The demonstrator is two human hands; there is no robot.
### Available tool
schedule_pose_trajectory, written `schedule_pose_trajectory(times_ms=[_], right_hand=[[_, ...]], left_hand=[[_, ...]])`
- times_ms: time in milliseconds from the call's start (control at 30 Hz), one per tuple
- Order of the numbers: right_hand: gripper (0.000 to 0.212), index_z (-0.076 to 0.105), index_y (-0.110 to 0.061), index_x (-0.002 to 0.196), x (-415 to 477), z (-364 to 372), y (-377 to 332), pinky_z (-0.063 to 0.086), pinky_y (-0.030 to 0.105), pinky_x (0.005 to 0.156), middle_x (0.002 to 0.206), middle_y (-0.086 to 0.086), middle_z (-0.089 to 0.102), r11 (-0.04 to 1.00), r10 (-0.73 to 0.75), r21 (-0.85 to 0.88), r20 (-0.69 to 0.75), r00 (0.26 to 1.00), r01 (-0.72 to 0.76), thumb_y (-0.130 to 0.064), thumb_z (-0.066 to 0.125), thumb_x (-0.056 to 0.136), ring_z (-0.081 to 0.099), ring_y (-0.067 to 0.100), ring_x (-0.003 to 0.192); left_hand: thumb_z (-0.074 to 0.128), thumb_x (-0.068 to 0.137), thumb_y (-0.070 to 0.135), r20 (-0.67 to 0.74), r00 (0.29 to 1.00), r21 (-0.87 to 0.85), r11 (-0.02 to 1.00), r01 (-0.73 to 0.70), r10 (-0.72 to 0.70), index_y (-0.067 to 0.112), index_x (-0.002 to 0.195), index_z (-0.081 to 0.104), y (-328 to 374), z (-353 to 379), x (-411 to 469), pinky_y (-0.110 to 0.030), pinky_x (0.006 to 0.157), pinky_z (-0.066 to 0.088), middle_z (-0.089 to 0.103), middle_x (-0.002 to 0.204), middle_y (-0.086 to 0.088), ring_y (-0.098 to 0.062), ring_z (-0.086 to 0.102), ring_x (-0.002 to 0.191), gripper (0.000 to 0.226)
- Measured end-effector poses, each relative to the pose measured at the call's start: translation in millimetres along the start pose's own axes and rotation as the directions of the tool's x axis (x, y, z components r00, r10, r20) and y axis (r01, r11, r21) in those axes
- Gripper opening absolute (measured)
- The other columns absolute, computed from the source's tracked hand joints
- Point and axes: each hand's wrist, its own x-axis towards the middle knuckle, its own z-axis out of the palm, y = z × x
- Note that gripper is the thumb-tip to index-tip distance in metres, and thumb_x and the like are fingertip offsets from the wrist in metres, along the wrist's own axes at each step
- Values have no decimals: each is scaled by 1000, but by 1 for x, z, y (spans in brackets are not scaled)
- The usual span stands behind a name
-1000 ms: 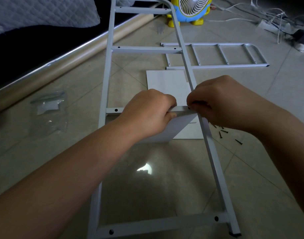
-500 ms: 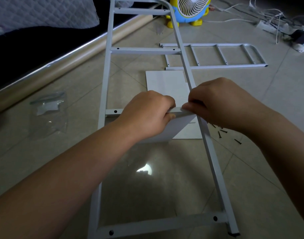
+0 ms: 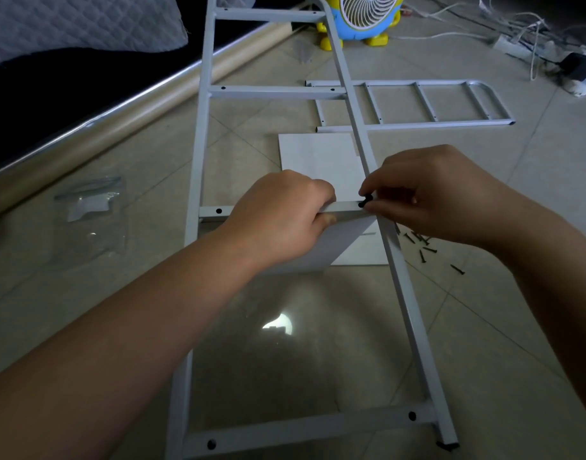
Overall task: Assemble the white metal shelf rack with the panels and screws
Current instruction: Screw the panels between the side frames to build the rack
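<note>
A white metal side frame stands tilted before me, with several cross rungs. My left hand grips the middle rung together with the edge of a white panel held beneath it. At the rung's right end my right hand pinches a black screw against a hole there. A second white panel lies flat on the floor behind the frame. Loose black screws are scattered on the tiles at the right.
A second side frame lies flat on the floor beyond. A clear plastic bag lies at the left. A yellow and blue fan stands at the back, cables and a power strip at the back right, a bed edge on the left.
My right hand's fingers have opened a little at the rung's end, so the black screw now shows between thumb and finger. The left hand keeps its grip.
</note>
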Motion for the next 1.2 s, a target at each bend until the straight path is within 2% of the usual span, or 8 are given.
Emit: schedule_pose_trajectory(times_ms=[167,333,500,667,833,933,1000,1200], right_hand=[[16,69,-1,76,2,4,3,29,11,56,62,9,61,998,-46,-42,-45,998,44,-10,56,76,41,11,54],[29,68,-1,81,2,3,4,38,23,58,67,12,63,994,-103,-31,-97,990,100,-12,41,79,46,14,57],[17,69,-1,78,3,5,7,40,26,55,67,11,63,997,-65,-52,-79,995,61,-8,54,74,45,13,56],[27,68,-3,77,1,6,10,44,27,53,62,8,62,998,-69,-14,-94,993,68,-21,48,79,46,14,52],[24,67,-4,74,1,9,10,41,25,52,59,7,60,996,-93,-29,-126,988,90,-21,49,78,45,14,50],[35,64,-5,72,2,11,7,41,28,50,58,5,58,996,-87,-24,-129,988,85,-28,38,77,44,15,50],[36,61,-3,73,2,11,7,41,30,49,57,7,57,998,-68,-10,-159,985,67,-27,35,77,46,21,47],[25,62,0,74,2,7,12,48,38,51,58,13,59,994,-64,-96,-147,987,50,-14,41,76,54,33,52]], left_hand=[[50,93,32,-4,1000,-21,1000,-4,4,9,102,62,0,1,1,-28,68,41,64,88,-7,-20,57,80,28],[50,93,32,-12,1000,-28,999,-18,17,8,105,63,-2,0,2,-32,75,46,66,92,-9,-23,59,85,30],[50,92,33,-29,999,-1,999,-36,36,8,101,63,-3,3,3,-31,69,41,65,87,-9,-23,57,80,30],[49,92,32,-39,997,4,998,-67,67,6,90,61,-5,3,2,-23,55,32,59,75,-8,-21,52,69,30],[49,91,38,-21,998,12,998,-65,65,13,93,63,-8,-3,0,-28,62,36,60,77,-2,-20,54,75,28],[50,90,37,-19,996,28,996,-88,88,13,81,59,-9,-2,-2,-29,56,32,49,64,2,-20,49,69,27],[53,90,33,-71,991,27,994,-108,109,8,79,60,-10,1,-3,-30,58,36,54,64,-3,-26,52,68,28],[54,75,29,-137,973,56,982,-180,186,4,63,61,-15,6,-2,-26,44,37,53,49,-7,-28,50,41,28]])
